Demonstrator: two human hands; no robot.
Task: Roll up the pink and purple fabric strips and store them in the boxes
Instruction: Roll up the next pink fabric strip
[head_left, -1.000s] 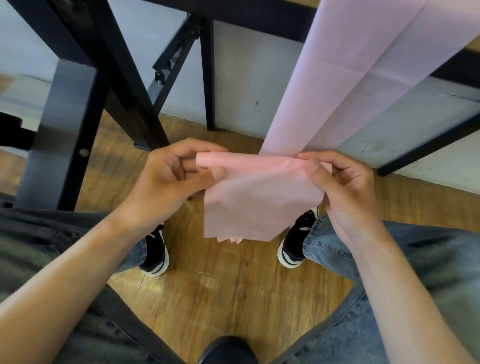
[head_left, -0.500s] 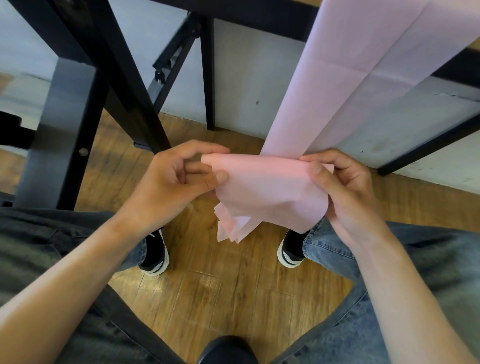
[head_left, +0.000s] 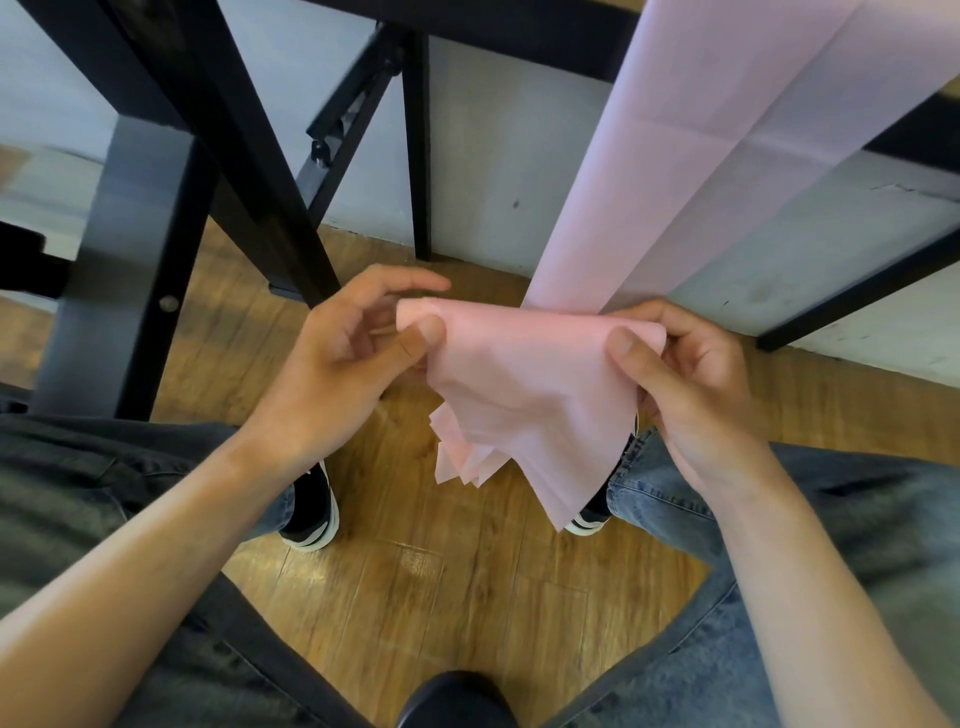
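A long pink fabric strip (head_left: 691, 156) hangs down from the table edge at the upper right. Its lower end (head_left: 524, 395) is gathered into loose folds between my hands, with several layered corners dangling below. My left hand (head_left: 348, 358) pinches the left corner of the fold between thumb and fingers. My right hand (head_left: 691, 379) pinches the right corner with the thumb on top. No purple strip and no box is in view.
Black table legs (head_left: 218, 156) and a folding brace (head_left: 358, 114) stand close at the left and centre. A grey wall panel (head_left: 498, 171) lies behind. Below are a wooden floor (head_left: 426, 587), my knees in jeans and two black shoes.
The hanging flap has collapsed from a flat sheet into bunched, layered folds that droop lower and to the right. Both hands kept their pinch on the top corners and barely shifted.
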